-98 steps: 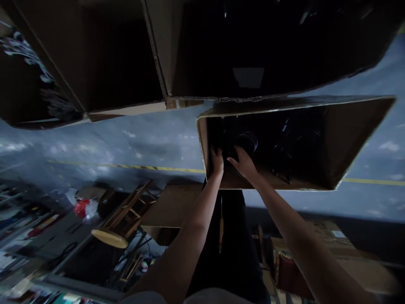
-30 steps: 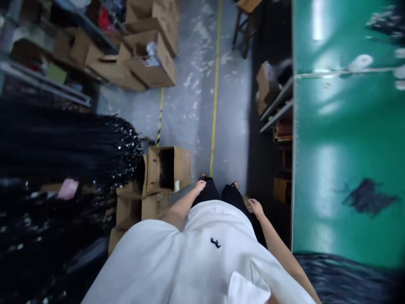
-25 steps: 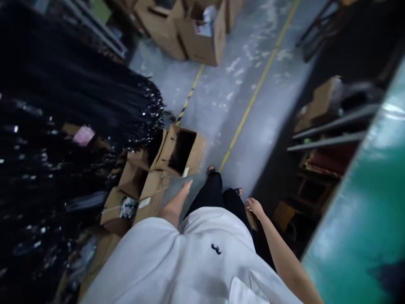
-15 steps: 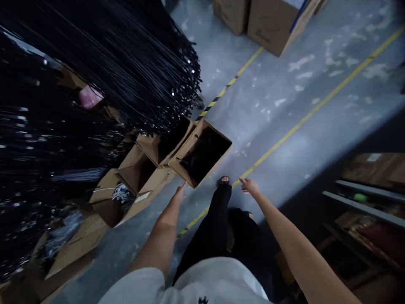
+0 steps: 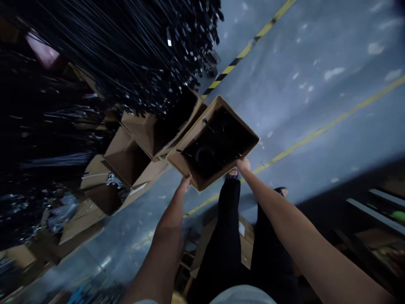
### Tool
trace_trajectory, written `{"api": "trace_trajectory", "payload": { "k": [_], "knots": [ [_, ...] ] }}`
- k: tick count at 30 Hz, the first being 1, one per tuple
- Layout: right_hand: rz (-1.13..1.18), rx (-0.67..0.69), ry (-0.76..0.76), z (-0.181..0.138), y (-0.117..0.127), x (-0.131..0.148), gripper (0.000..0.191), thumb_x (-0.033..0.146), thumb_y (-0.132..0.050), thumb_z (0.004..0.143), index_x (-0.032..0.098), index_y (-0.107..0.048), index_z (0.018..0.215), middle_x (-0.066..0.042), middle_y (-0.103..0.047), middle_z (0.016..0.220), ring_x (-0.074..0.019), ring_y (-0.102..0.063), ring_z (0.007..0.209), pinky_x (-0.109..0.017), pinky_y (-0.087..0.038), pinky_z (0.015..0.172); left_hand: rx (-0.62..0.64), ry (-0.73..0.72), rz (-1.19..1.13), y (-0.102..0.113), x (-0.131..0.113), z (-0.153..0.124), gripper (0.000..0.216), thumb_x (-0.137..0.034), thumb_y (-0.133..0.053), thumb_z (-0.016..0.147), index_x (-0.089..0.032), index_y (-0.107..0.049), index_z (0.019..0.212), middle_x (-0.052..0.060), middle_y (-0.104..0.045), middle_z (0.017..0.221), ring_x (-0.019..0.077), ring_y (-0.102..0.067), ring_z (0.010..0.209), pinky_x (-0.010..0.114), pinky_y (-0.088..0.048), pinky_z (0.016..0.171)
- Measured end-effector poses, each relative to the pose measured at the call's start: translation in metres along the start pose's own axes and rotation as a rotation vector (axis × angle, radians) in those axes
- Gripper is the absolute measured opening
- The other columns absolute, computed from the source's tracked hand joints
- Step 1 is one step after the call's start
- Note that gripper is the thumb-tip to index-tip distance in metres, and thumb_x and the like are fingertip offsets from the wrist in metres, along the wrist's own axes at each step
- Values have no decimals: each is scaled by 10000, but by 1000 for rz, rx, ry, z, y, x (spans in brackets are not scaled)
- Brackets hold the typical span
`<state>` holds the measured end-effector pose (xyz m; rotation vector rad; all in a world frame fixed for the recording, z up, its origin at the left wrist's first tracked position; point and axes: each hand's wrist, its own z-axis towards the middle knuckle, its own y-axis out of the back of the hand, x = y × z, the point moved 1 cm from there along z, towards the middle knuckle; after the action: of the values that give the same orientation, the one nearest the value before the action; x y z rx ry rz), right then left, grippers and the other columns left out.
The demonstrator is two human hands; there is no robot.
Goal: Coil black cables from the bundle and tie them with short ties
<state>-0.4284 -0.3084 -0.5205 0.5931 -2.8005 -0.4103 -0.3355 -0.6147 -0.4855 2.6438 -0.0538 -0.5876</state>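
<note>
An open cardboard box (image 5: pixel 193 182) with dark, cable-like contents stands in front of me, turned at an angle. My left hand (image 5: pixel 186 183) grips its near left rim, fingers closed over the edge. Along the same near side, further right, my right hand (image 5: pixel 243 164) is closed on the rim. The fingertips inside the box are hard to make out. Right behind it sits another open cardboard box (image 5: pixel 139 131), dark inside.
Thick bundles of black cables (image 5: pixel 133 55) hang at the upper left above several open cartons (image 5: pixel 123 154). Yellow-and-black tape (image 5: pixel 234 63) and a yellow line (image 5: pixel 316 133) cross the grey floor. Shelving (image 5: pixel 376 215) stands at the right. My feet are close below the box.
Both hands have closed on the box's near rim; my right hand came across from the right, where it was apart from it. The view has shifted and the box appears larger.
</note>
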Motion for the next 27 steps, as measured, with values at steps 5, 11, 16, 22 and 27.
{"api": "trace_trajectory", "payload": {
  "k": [5,11,16,22,27],
  "knots": [
    [-114,-52,52,-8,13,-11,319,405,-558,955,157,-630,1141,-86,-626,1180,-188,-606,1063,-407,-516,942,-3,204,-97,-6,21,6,394,-365,-586,933,-148,-565,1262,103,-598,1253,218,-617,1074,435,-547,900],
    [-134,-68,77,-4,36,-21,328,411,-569,948,137,-632,1117,-80,-642,1128,-186,-616,1036,-411,-514,932,-10,231,-140,-21,30,5,381,-356,-590,932,-145,-573,1249,97,-608,1235,213,-623,1058,424,-554,887],
    [-118,-97,62,-3,66,-41,320,412,-569,948,129,-638,1082,-70,-653,1073,-171,-626,979,-386,-524,893,-13,223,-131,-44,25,0,326,-284,-615,913,-143,-588,1206,84,-658,1149,184,-647,1002,376,-552,866],
    [-32,-141,5,0,117,-77,322,427,-575,944,122,-640,1021,-49,-660,971,-141,-634,870,-341,-542,813,36,174,-60,-86,-7,-4,327,-273,-713,806,-207,-611,1110,43,-716,988,177,-665,1016,327,-527,884],
    [90,-168,-53,12,173,-118,307,410,-576,947,117,-633,1023,-38,-649,939,-123,-625,811,-300,-550,736,129,73,0,-144,-40,-18,223,-250,-711,770,-177,-629,964,74,-714,965,201,-673,980,340,-537,876]
  ]
}}
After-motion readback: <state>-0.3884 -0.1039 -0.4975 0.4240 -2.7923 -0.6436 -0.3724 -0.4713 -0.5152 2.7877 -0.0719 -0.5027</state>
